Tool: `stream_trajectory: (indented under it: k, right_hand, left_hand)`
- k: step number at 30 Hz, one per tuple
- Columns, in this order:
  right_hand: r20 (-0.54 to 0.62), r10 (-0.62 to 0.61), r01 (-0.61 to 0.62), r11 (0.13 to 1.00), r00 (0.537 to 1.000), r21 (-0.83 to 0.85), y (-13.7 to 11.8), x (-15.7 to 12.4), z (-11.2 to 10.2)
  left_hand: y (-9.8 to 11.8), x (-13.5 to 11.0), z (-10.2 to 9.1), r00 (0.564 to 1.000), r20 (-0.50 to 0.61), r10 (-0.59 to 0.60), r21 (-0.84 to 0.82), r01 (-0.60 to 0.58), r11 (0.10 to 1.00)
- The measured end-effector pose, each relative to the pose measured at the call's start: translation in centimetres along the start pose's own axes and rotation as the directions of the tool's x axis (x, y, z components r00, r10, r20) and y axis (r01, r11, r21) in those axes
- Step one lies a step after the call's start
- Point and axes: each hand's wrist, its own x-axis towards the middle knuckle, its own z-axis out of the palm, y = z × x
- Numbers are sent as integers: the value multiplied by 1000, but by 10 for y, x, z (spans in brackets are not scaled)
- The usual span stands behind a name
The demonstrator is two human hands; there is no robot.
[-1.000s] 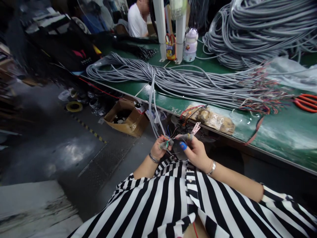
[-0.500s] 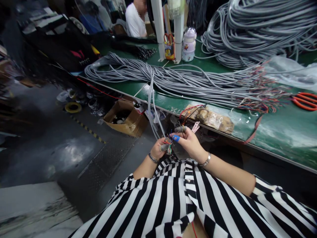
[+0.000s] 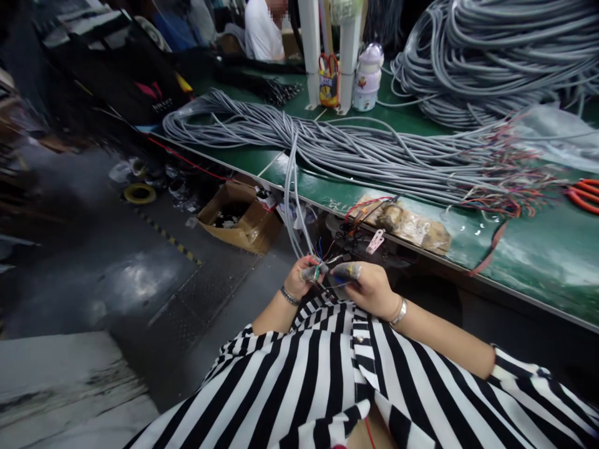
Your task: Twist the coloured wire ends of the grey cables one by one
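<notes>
In front of my body, my left hand (image 3: 302, 277) is closed around the end of a grey cable (image 3: 294, 215), where thin coloured wires (image 3: 319, 249) fan out above the fingers. The cable hangs down to it from the bundle of grey cables (image 3: 327, 146) on the bench. Just to the right, my right hand (image 3: 367, 285) pinches a thin wire that runs toward the left hand. Grey covers wrap some fingertips of both hands, and a bit of blue shows on the right hand. The fingers partly hide the cable end.
The green bench (image 3: 552, 268) runs across in front. On it are a taped brown block (image 3: 421, 232), orange-handled scissors (image 3: 584, 194), a lidded bottle (image 3: 367, 81) and a large cable coil (image 3: 505, 56). A pink clip (image 3: 375, 241) is at its edge. Below stands a cardboard box (image 3: 262, 232). Another person (image 3: 262, 31) is behind.
My right hand has turned over and lowered slightly, its fingers now pointing left beside my left hand. Blue wires now stand up freely above the left hand. The whole view has shifted a little.
</notes>
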Motion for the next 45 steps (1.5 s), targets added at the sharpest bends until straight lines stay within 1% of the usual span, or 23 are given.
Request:
stream_trajectory:
  k: [2, 5, 7, 8, 10, 12, 14, 17, 19, 21, 22, 24, 25, 26, 28, 30, 31, 33, 35, 38, 41, 43, 45]
  right_hand:
    - [19, -15, 17, 997, 1000, -79, 6, -1, 1]
    - [-18, 80, -81, 984, 997, -157, 12, 4, 5]
    - [-53, 142, -149, 976, 988, -160, 13, 7, 6]
    - [-69, 152, -161, 975, 986, -156, 12, 7, 5]
    - [-86, 117, -129, 980, 989, -149, 7, 5, 1]
    - [-66, 48, -57, 988, 997, -141, -1, -1, -5]
    - [-34, 27, -30, 993, 999, -114, -10, -5, -10]
    - [-37, 117, -118, 992, 992, -32, -20, -7, -14]
    - [-7, 159, -159, 987, 987, 10, -23, -4, -13]
    - [90, 108, -108, 994, 990, -2, -25, -2, -10]
    - [150, 53, -50, 999, 987, -22, -25, -2, -8]
    - [248, -69, 85, 995, 966, -53, -24, -2, -6]
    - [259, -113, 133, 989, 959, -59, -23, -3, -6]
    - [244, -140, 159, 985, 960, -62, -21, -5, -6]
    - [140, -134, 145, 987, 981, -72, -18, -7, -8]
    - [31, -75, 77, 992, 997, -100, -13, -8, -9]
    - [9, -37, 38, 992, 999, -124, -11, -8, -9]
    - [34, 25, -19, 984, 999, -175, -7, -6, -8]
    - [104, 43, -21, 979, 994, -205, -3, -4, -6]
    - [174, 13, 27, 973, 985, -228, 3, -1, -8]
    - [211, -11, 62, 970, 977, -236, 9, -1, -16]
    - [233, -15, 67, 974, 972, -216, 15, -4, -24]
    - [245, -5, 57, 977, 969, -207, 21, -8, -31]
  left_hand:
    - [2, 0, 1, 999, 54, -5, 21, 4, 1000]
    - [3, -1, 3, 991, 134, -5, 37, 0, 999]
    - [3, -1, 3, 987, 158, 8, 44, -15, 999]
    - [3, -1, 2, 988, 156, 15, 45, -23, 999]
    - [3, -2, 1, 990, 138, 25, 41, -30, 999]
    - [4, -3, 0, 994, 111, 19, 38, -24, 999]
    - [4, -4, 0, 996, 89, 2, 50, -6, 999]
    - [4, -5, 2, 997, 69, -18, 68, 13, 998]
    - [2, -4, 4, 997, 68, -32, 65, 27, 998]
    - [1, -3, 7, 996, 78, -40, 66, 35, 997]
    - [0, -3, 8, 995, 88, -39, 71, 33, 997]
    - [-1, -2, 10, 993, 112, -30, 86, 21, 996]
    - [-1, -1, 11, 993, 117, -24, 92, 13, 996]
    - [-1, -1, 11, 993, 115, -19, 97, 8, 995]
    - [1, -1, 11, 995, 96, -18, 101, 8, 995]
    - [3, -2, 11, 996, 86, -28, 97, 19, 995]
    - [3, -2, 11, 995, 92, -39, 95, 30, 995]
    - [4, -3, 11, 991, 119, -62, 97, 50, 994]
    - [5, -3, 12, 988, 139, -72, 103, 58, 993]
    - [7, -2, 13, 979, 175, -108, 149, 82, 985]
    - [10, 1, 13, 957, 236, -169, 230, 114, 967]
    - [11, 3, 14, 943, 268, -197, 267, 124, 956]
    - [12, 5, 15, 936, 274, -219, 290, 137, 947]
